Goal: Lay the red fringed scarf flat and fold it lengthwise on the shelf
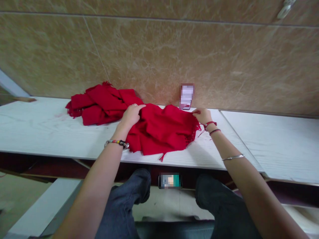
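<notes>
A red fringed scarf (161, 127) lies rumpled across the white table, its tasselled end toward the right. My right hand (203, 116) pinches the scarf's far right corner between thumb and fingers. At the scarf's left side, my left hand (131, 116) is closed on the cloth, thumb along the top; its other fingers are partly hidden. Left of that hand is a heap of red fringed cloth (103, 104) against the wall. Whether heap and scarf are one piece, I cannot tell.
A phone (186, 97) with a blurred screen leans on the tiled wall (154, 56) behind the scarf. Another blurred screen (170, 181) shows below the front edge of the white table (54, 132), between my knees. A panel seam crosses the table at right.
</notes>
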{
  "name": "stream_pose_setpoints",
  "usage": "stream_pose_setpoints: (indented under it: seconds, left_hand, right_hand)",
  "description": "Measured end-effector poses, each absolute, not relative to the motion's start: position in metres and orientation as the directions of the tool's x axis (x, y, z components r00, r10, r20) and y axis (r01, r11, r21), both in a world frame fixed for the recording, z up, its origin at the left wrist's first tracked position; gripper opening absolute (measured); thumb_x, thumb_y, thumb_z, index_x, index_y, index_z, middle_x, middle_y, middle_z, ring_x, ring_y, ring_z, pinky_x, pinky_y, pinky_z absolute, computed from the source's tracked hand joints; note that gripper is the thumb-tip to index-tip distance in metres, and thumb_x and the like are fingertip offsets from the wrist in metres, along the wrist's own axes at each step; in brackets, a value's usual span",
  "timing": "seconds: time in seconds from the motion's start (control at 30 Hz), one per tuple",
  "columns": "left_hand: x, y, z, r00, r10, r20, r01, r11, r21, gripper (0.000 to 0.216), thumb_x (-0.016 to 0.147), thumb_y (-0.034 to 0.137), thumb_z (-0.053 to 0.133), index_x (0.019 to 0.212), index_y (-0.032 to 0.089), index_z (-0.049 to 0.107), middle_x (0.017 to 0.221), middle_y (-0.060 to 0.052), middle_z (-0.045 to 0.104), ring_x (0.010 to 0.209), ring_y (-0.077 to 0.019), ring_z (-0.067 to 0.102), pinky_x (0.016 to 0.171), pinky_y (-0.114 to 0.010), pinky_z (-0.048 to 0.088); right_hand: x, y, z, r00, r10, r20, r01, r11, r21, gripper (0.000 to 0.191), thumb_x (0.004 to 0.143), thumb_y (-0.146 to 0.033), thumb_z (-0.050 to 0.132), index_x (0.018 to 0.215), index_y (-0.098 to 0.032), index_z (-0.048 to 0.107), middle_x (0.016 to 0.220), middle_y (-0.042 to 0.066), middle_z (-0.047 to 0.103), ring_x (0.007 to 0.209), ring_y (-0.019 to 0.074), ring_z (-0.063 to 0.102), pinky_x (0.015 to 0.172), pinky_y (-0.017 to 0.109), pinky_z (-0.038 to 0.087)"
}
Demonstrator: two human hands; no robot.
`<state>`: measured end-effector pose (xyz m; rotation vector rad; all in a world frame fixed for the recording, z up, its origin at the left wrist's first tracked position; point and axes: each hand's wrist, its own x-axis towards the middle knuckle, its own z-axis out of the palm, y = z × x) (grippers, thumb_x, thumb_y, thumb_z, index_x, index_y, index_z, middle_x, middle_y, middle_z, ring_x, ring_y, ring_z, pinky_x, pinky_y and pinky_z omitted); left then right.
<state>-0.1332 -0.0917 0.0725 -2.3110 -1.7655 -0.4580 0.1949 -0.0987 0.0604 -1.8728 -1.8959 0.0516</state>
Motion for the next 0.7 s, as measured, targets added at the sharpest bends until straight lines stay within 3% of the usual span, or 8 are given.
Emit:
stream_pose_setpoints:
  seconds: [0.1, 0.17, 0.23, 0.33, 0.43, 0.53, 0.63, 0.7]
  left_hand:
    - [-0.143, -0.105, 0.096, 0.067, 0.873, 0.483, 0.994, -0.102, 0.047, 0.047, 0.086, 0.012, 0.035, 0.131, 0.017, 0.050, 0.120, -0.012, 0.052, 0.111, -0.0300, 0.047, 0.089, -0.046, 0.043]
    - [-0.137, -0.112, 0.105, -0.025, 0.885, 0.464, 0.999, 0.001, 0.052, 0.047, 0.087, 0.017, 0.039, 0.133, 0.017, 0.047, 0.131, -0.016, 0.042, 0.119, -0.0361, 0.040, 0.093, -0.053, 0.039]
    - [-0.120, -0.116, 0.106, -0.024, 0.920, 0.392, 0.998, 0.002, 0.057, 0.051, 0.087, 0.018, 0.040, 0.137, 0.017, 0.041, 0.138, -0.019, 0.034, 0.125, -0.0382, 0.035, 0.097, -0.055, 0.037]
    - [-0.080, -0.119, 0.093, 0.218, 0.943, 0.250, 0.970, -0.238, 0.050, 0.051, 0.089, 0.033, 0.043, 0.139, 0.022, 0.037, 0.142, -0.014, 0.035, 0.128, -0.0287, 0.039, 0.102, -0.041, 0.037]
    - [-0.046, -0.117, 0.071, 0.534, 0.845, -0.033, 0.846, -0.532, 0.040, 0.074, 0.078, 0.046, 0.059, 0.143, 0.026, 0.028, 0.150, -0.011, 0.026, 0.136, -0.0297, 0.028, 0.106, -0.041, 0.032]
    - [-0.035, -0.108, 0.053, 0.649, 0.752, -0.115, 0.760, -0.648, 0.053, 0.063, 0.079, 0.027, 0.058, 0.139, 0.026, 0.037, 0.143, -0.009, 0.042, 0.128, -0.0232, 0.042, 0.102, -0.033, 0.036]
    - [-0.043, -0.092, 0.047, 0.650, 0.759, 0.019, 0.758, -0.650, 0.054, 0.045, 0.081, 0.012, 0.047, 0.123, 0.024, 0.056, 0.123, -0.005, 0.061, 0.112, -0.0184, 0.056, 0.097, -0.028, 0.040]
    - [-0.051, -0.084, 0.050, 0.594, 0.794, 0.132, 0.792, -0.605, 0.075, 0.039, 0.082, 0.012, 0.046, 0.117, 0.022, 0.060, 0.114, -0.004, 0.065, 0.106, -0.0186, 0.059, 0.095, -0.028, 0.042]
  right_hand:
    - [0.215, -0.092, 0.081, 0.213, 0.877, 0.430, 0.872, 0.028, -0.488, 0.029, 0.075, -0.019, 0.052, 0.095, -0.011, 0.071, 0.088, 0.009, 0.071, 0.083, 0.0192, 0.065, 0.072, 0.029, 0.048]
    - [0.224, -0.088, 0.090, 0.217, 0.871, 0.441, 0.859, 0.044, -0.510, 0.028, 0.073, -0.019, 0.055, 0.094, -0.010, 0.071, 0.085, 0.009, 0.071, 0.079, 0.0187, 0.064, 0.070, 0.028, 0.048]
    - [0.227, -0.085, 0.094, 0.155, 0.904, 0.399, 0.875, 0.062, -0.480, 0.027, 0.070, -0.017, 0.057, 0.091, -0.010, 0.072, 0.083, 0.008, 0.071, 0.078, 0.0182, 0.063, 0.071, 0.028, 0.047]
    - [0.226, -0.083, 0.088, 0.087, 0.935, 0.344, 0.905, 0.070, -0.419, 0.023, 0.069, -0.019, 0.059, 0.086, -0.011, 0.072, 0.080, 0.007, 0.070, 0.078, 0.0189, 0.063, 0.073, 0.030, 0.048]
    - [0.227, -0.085, 0.079, 0.109, 0.919, 0.379, 0.896, 0.074, -0.437, 0.022, 0.070, -0.019, 0.058, 0.086, -0.013, 0.072, 0.081, 0.006, 0.071, 0.079, 0.0195, 0.064, 0.074, 0.031, 0.049]
    - [0.233, -0.091, 0.076, 0.168, 0.890, 0.423, 0.875, 0.063, -0.480, 0.023, 0.072, -0.019, 0.056, 0.087, -0.013, 0.072, 0.084, 0.007, 0.071, 0.080, 0.0195, 0.064, 0.075, 0.032, 0.049]
    - [0.235, -0.101, 0.080, 0.140, 0.899, 0.415, 0.890, 0.069, -0.451, 0.023, 0.075, -0.018, 0.054, 0.088, -0.013, 0.072, 0.086, 0.008, 0.071, 0.081, 0.0196, 0.064, 0.075, 0.032, 0.049]
    - [0.230, -0.112, 0.083, -0.045, 0.940, 0.337, 0.900, 0.184, -0.394, 0.024, 0.077, -0.023, 0.055, 0.092, -0.015, 0.071, 0.088, 0.007, 0.070, 0.081, 0.0184, 0.063, 0.075, 0.031, 0.048]
